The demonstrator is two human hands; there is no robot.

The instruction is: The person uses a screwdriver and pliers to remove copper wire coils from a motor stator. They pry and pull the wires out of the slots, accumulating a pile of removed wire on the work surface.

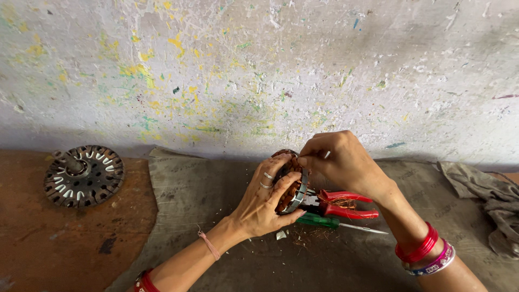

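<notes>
The left hand grips a round metal motor stator wound with copper wire, held on edge over the grey cloth mat. The right hand, at one o'clock, pinches its windings. Red-handled pliers and a green-handled screwdriver lie at four o'clock (touching). A bare slotted steel stator rests at nine o'clock.
</notes>
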